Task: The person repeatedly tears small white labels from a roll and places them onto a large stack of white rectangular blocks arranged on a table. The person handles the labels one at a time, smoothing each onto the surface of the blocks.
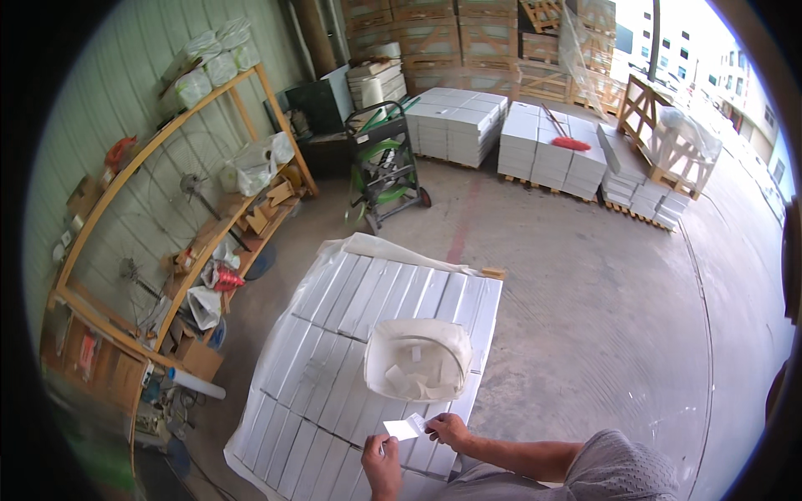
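My left hand [382, 469] is closed in a pinch at the near left corner of a small white label [401, 430]. At its right end, the fingers of my right hand [449, 432] pinch the same label, where a folded or second slip shows; I cannot tell whether it is one piece or two. Both hands are above a pallet stack of long white cartons [292, 392]. Just beyond them, on top of the cartons, stands a white plastic basket [373, 355] with an arched handle. White paper pieces [405, 386] lie loose inside it.
Wooden shelving [159, 242] with bags and boxes lines the left wall. A black hand truck [384, 167] stands beyond the stack. Farther back are pallets of white cartons [455, 125], one with a red-headed brush [571, 144] on top, and wooden crates [430, 42].
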`<action>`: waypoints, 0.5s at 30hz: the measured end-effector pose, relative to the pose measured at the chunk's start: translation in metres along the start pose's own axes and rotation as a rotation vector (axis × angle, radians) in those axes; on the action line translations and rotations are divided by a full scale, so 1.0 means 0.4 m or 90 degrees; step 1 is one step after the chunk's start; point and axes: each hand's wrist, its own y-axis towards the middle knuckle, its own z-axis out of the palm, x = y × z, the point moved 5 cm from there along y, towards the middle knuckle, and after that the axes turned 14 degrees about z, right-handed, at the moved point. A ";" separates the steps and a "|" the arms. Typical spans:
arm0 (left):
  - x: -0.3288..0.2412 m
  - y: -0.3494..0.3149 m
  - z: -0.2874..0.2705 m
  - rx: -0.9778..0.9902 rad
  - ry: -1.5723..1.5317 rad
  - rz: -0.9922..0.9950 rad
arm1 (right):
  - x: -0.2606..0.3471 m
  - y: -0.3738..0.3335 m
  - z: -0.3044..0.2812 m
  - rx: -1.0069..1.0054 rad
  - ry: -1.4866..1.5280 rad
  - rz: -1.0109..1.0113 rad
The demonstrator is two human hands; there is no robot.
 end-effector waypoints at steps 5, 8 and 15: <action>-0.032 0.156 0.060 0.009 -0.004 0.069 | -0.028 0.016 -0.039 -0.027 -0.104 -0.011; 0.017 0.243 0.133 0.021 0.036 0.058 | -0.031 -0.013 -0.028 0.007 -0.155 -0.005; 0.096 0.294 0.222 0.157 0.289 -0.003 | -0.020 -0.058 0.031 -0.058 -0.353 -0.180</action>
